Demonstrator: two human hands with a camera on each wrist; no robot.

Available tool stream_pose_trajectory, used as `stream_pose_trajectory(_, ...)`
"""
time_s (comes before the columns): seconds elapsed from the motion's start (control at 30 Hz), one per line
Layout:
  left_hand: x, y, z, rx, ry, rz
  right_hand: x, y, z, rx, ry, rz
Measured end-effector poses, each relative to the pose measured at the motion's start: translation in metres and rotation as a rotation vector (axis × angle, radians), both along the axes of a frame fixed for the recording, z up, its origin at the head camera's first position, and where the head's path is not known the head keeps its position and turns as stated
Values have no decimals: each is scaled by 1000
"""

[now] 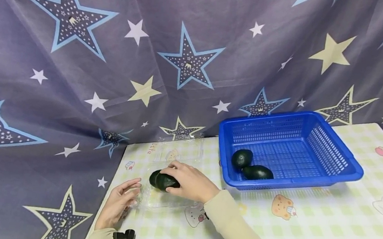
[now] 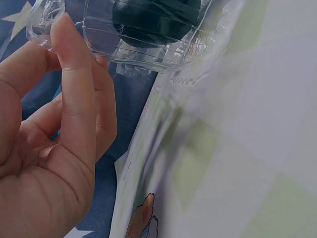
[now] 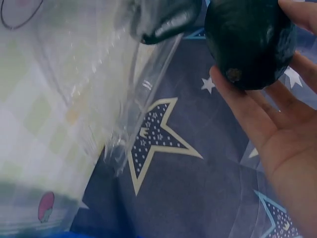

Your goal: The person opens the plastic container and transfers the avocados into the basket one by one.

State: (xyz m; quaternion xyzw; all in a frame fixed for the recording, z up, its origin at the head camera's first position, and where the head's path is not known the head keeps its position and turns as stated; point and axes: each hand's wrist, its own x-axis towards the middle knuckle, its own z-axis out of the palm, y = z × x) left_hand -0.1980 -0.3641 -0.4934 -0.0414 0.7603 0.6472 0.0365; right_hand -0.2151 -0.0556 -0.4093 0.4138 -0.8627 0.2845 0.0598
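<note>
My right hand [image 1: 194,182] grips a dark green avocado [image 3: 250,42] over a clear plastic clamshell container [image 1: 157,201]. A second avocado [image 3: 166,20] sits in the container, just left of the held one in the head view. At the container's left end, my left hand [image 1: 119,202] pinches the clear rim between thumb and fingers, as the left wrist view shows. The container's lid [image 1: 188,150] lies folded back toward the curtain. Part of the held avocado is hidden behind the right fingers in the head view.
A blue plastic basket [image 1: 344,177] stands to the right, with two avocados [image 1: 258,173] in its near left corner. A checked cloth [image 1: 324,233] covers the table. The star-patterned curtain [image 1: 193,108] hangs along the table's back and left edges.
</note>
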Motion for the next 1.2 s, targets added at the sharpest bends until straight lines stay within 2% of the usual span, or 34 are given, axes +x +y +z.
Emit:
stream_pose_trajectory(0.3, 0, 0, -1, -1, -3, -1, -2, 20, 7, -52, 6, -14)
stream_pose_trajectory(0.7, 0, 1, 2, 8, -25, 6, -1, 47, 7, -100, -20, -101)
stream_pose_trajectory(0.97, 0, 0, 1, 16, -21, 1, -3, 65, 6, -163, -46, -126)
stream_pose_trajectory(1.2, 1, 0, 1, 12, -9, -3, -4, 78, 4, -168, -11, -183)
